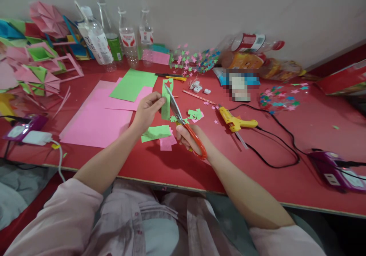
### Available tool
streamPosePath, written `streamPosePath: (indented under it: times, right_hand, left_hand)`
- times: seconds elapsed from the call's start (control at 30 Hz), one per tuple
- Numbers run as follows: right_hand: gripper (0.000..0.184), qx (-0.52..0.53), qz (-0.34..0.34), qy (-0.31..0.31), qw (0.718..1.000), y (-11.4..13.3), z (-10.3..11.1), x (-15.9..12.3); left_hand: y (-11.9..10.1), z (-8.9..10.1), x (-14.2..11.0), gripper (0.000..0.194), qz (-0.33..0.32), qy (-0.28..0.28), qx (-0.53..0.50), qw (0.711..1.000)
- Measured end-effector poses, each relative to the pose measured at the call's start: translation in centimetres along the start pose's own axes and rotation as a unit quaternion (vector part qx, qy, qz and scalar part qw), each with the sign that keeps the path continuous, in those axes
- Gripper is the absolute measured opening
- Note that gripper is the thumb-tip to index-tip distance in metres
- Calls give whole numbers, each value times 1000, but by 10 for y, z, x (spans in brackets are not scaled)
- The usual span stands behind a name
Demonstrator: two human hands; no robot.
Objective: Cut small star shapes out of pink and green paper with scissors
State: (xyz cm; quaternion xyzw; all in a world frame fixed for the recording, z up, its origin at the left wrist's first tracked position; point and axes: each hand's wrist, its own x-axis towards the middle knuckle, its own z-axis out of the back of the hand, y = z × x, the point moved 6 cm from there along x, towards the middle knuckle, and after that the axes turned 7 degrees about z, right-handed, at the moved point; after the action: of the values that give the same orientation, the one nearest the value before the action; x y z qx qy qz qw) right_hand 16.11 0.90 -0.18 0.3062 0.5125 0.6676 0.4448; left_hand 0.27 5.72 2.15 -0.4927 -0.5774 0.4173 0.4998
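Above the middle of the red desk (286, 187), between its near and far edges: a narrow strip of light-green paper (166, 113), with a small red five-pointed star shape (168, 83) at its upper end. At the strip's left side: the left hand (153, 105), with the paper pinched between thumb and fingers. Nearer the desk's front edge: the right hand (187, 136), wrapped around the orange-red loops of large silver-bladed scissors (187, 126), blades slanting over the strip, tips beside the star shape. To judge by look, very light, thin, limp paper, easily creased or torn; best taken by the plain part below the star shape, fingertips clear of the blades. By contrast, rigid, heavier scissors, best held by the loops. Hard to make out: cut-out or separate piece at the star shape, and any gap between the blades. Hidden: several fingertips of both hands. Towards the desk's far edge, a pixelated, unreadable object (239, 86); at its left end, pink and green folded-paper shapes (40, 76), cut off by the frame.
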Motion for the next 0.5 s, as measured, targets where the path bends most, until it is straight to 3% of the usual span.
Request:
streamPosePath:
  times: [0.5]
  right_hand:
    - [70,-2,-48,8,999,-17,0,8]
  left_hand:
    - [3,0,2,36,-11,0,-8,1000]
